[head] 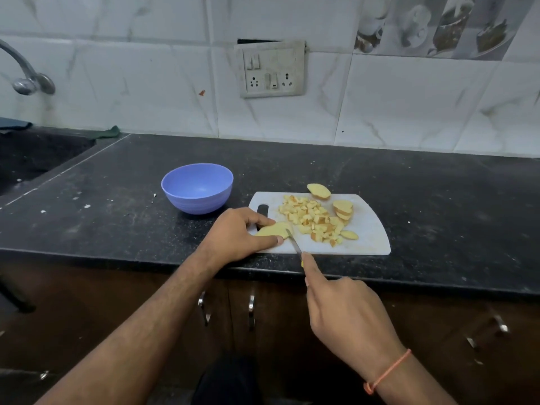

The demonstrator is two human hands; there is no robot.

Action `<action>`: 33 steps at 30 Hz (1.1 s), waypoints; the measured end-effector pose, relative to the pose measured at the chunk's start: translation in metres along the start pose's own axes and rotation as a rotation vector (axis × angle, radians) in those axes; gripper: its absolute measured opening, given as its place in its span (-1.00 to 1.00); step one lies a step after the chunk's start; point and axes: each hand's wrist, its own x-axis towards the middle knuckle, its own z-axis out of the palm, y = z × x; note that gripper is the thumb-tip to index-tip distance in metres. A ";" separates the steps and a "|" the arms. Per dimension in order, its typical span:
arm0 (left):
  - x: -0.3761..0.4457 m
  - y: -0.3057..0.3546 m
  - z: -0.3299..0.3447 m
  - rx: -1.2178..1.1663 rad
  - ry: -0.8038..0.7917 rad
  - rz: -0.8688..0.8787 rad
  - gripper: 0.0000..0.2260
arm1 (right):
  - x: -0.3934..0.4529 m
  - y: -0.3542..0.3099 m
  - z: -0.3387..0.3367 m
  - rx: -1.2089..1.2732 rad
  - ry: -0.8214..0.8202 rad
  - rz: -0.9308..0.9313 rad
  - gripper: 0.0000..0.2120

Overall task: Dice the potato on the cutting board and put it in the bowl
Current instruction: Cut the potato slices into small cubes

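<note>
The left hand [242, 229] pinches a potato slice [274, 229] flat on the near left corner of the white cutting board [371, 229], thumb on the near side and fingers on the far side, likely so it cannot slide while it is cut. The right hand [344, 305] grips a small knife [293, 242], with one finger stretched along the top to steer it. The blade tip touches the slice's right edge.

A pile of potato cubes [312, 219] sits in the middle of the board, pushed away from the cutting spot. More slices [343, 209] wait at the right, and one slice [318, 190] hangs over the far edge.

The blue bowl [197, 187] stands on the counter [117, 214] just left of the board, close for scooping. It looks empty inside.

The knife handle is almost all hidden in the hand; only a bit of yellow shows. The left hand covers part of the slice and the board's handle hole.
</note>
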 end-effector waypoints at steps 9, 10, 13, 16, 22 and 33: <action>-0.008 0.000 -0.010 0.025 -0.031 0.028 -0.53 | 0.003 0.003 -0.013 0.046 0.099 0.029 -0.50; -0.009 -0.001 -0.011 0.012 -0.022 0.025 -0.54 | 0.009 0.002 -0.013 0.051 0.111 0.024 -0.50; -0.011 -0.002 -0.010 -0.018 0.004 0.013 -0.63 | 0.028 -0.004 -0.010 0.073 0.114 0.016 -0.51; -0.011 -0.003 -0.009 -0.047 0.016 -0.001 -0.69 | 0.041 -0.012 -0.005 0.052 0.067 0.026 -0.51; -0.007 -0.003 -0.009 -0.044 0.000 -0.018 -0.69 | 0.040 -0.016 -0.002 0.033 -0.020 0.046 -0.49; -0.007 -0.002 -0.014 -0.067 -0.035 -0.028 -0.65 | -0.014 -0.010 -0.013 0.094 0.026 0.046 -0.48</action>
